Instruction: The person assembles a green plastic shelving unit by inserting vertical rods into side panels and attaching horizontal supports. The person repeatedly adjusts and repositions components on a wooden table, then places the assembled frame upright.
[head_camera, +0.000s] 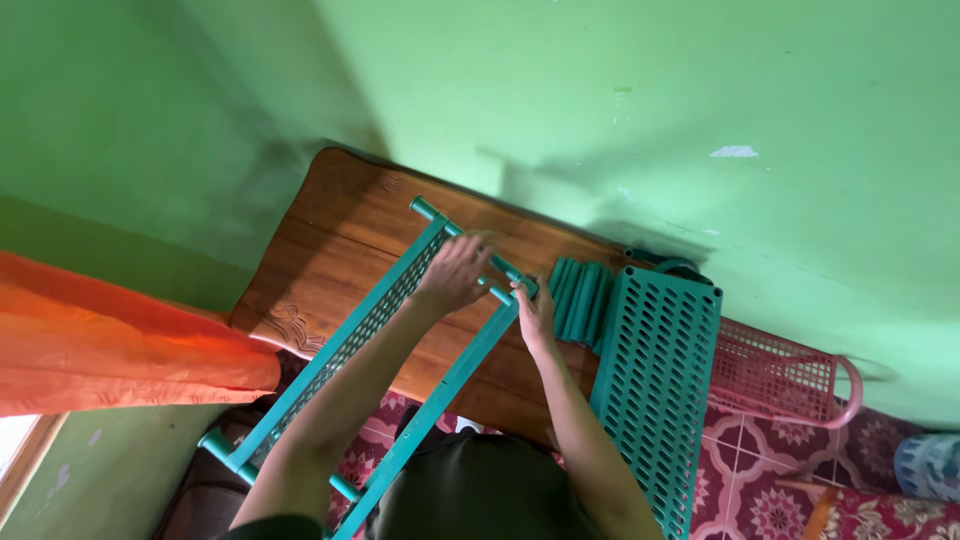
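Nearest the camera: dark green clothing on the person's torso, both bare forearms reaching away over the edge of a brown wooden tabletop (330, 235). A teal plastic shelf frame (400, 340) with a perforated panel and tube-like rails runs diagonally from the near left, where its rounded corner posts overhang the tabletop edge, up to the far middle of the tabletop. The left hand (455, 275) rests on the far end of the frame, fingers curled down over the cross rail and gripping it. The right hand (535, 312) sits just beside it on the right, fingers clenched around the frame's far right corner post, where a short teal tube (508, 268) meets the rail. Just right of the hands, a bundle of loose teal tubes (578, 298) lies side by side on the tabletop. Right of those, a second teal perforated shelf panel (655, 385) lies at an angle, its near end hanging past the tabletop edge. Beyond it on the right, a pink mesh basket (780, 375) stands over a patterned red tile floor (770, 490). At left, orange cloth (110, 340) hangs across the view. Farthest back: a green painted wall (620, 110).
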